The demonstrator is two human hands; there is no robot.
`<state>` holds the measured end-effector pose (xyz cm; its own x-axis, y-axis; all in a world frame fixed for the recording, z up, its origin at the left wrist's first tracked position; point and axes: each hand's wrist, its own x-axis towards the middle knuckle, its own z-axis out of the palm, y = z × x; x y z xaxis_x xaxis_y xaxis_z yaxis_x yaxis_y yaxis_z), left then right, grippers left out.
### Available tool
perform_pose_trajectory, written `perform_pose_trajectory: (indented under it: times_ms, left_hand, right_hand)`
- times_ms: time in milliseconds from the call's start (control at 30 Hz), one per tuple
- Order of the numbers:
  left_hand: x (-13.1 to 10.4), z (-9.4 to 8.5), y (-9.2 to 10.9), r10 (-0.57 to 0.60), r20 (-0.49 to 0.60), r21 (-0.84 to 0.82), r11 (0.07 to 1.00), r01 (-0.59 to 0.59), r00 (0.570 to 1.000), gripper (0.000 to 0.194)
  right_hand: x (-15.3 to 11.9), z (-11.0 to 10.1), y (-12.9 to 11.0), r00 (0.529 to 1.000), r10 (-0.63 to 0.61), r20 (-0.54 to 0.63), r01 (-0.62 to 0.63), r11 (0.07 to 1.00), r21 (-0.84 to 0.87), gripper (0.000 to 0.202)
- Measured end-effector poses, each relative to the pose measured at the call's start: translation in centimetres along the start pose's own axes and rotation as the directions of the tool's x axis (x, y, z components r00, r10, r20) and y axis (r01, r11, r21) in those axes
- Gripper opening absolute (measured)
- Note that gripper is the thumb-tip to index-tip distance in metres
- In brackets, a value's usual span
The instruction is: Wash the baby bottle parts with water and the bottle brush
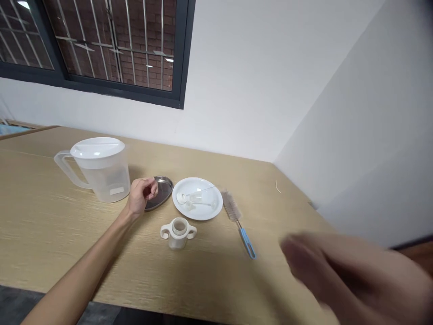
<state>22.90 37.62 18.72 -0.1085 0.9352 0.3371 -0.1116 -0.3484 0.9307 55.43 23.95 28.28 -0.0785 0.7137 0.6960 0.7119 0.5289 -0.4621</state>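
My left hand [142, 194] is curled closed above the left edge of a round metal tray [163, 192]; whether anything is inside its fingers is hidden. At the lower right, close to the camera, my right hand [352, 271] is smeared by motion, and its fingers cannot be made out clearly. A small two-handled bottle [177, 241] with an open top stands upright in front of a white plate [216, 212]. Clear and white small parts [196, 198] lie on that plate. Right of it rests a bottle brush [247, 243] with a blue handle.
A lidded translucent pitcher [108, 176] stands left of my left hand. A thin pale bent piece [278, 187] lies at the right of the wooden table [142, 271]. A white wall [237, 90] and a barred window [118, 45] are behind.
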Motion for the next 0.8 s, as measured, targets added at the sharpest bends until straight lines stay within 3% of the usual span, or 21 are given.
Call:
perform_pose_trajectory:
  times_ms: [33, 133, 200, 267, 367, 433, 533, 600, 700, 733, 800]
  left_hand:
    - [0.0, 0.0, -0.1, 0.004, 0.004, 0.007, 1.000, -0.004, 1.000, 0.040]
    - [-0.1, -0.1, -0.3, 0.015, 0.016, 0.028, 0.999, -0.015, 1.000, 0.040]
    - [-0.1, -0.2, -0.4, 0.020, 0.025, 0.042, 0.999, -0.021, 0.999, 0.041]
    - [-0.2, -0.3, -0.3, 0.021, 0.040, 0.062, 0.998, -0.024, 0.999, 0.041]
    - [-0.2, -0.4, -0.2, 0.009, 0.083, 0.105, 0.994, -0.018, 0.996, 0.039]
    - [0.0, -0.2, -0.1, -0.008, 0.117, 0.135, 0.991, -0.008, 0.993, 0.036]
    - [1.0, 0.9, 0.1, -0.049, 0.220, 0.244, 0.970, -0.007, 0.974, 0.027]
    - [2.3, 2.2, 0.1, -0.092, 0.362, 0.410, 0.909, -0.070, 0.928, 0.023]
    - [4.8, 4.5, -0.7, -0.183, 0.577, 0.656, 0.684, -0.318, 0.796, 0.031]
    - [5.6, 5.3, -1.1, -0.211, 0.622, 0.691, 0.602, -0.401, 0.754, 0.032]
    - [7.1, 6.6, -2.1, -0.253, 0.676, 0.698, 0.521, -0.491, 0.692, 0.031]
  right_hand:
    - [1.6, 0.6, 0.6, 0.994, 0.033, 0.108, -0.036, 0.999, 0.030, 0.052]
    - [5.1, 3.1, 3.3, 0.985, 0.139, 0.107, -0.146, 0.987, 0.063, 0.053]
    - [5.9, 4.7, 5.8, 0.972, 0.207, 0.114, -0.200, 0.977, -0.076, 0.050]
    - [5.8, 5.7, 8.6, 0.932, 0.279, 0.229, -0.214, 0.938, -0.273, 0.050]
    - [4.4, 6.5, 12.2, 0.734, 0.473, 0.487, -0.236, 0.851, -0.470, 0.050]
    - [3.3, 7.0, 14.2, 0.603, 0.550, 0.578, -0.257, 0.819, -0.512, 0.050]
    - [1.9, 8.2, 16.4, 0.517, 0.601, 0.609, -0.273, 0.790, -0.549, 0.046]
    - [1.2, 8.8, 17.4, 0.501, 0.595, 0.628, -0.272, 0.798, -0.538, 0.042]
    - [0.8, 9.0, 18.1, 0.510, 0.574, 0.641, -0.274, 0.815, -0.511, 0.036]
    - [0.8, 8.9, 18.2, 0.516, 0.572, 0.638, -0.278, 0.816, -0.506, 0.035]
    - [0.8, 8.5, 18.3, 0.528, 0.577, 0.623, -0.293, 0.812, -0.505, 0.035]
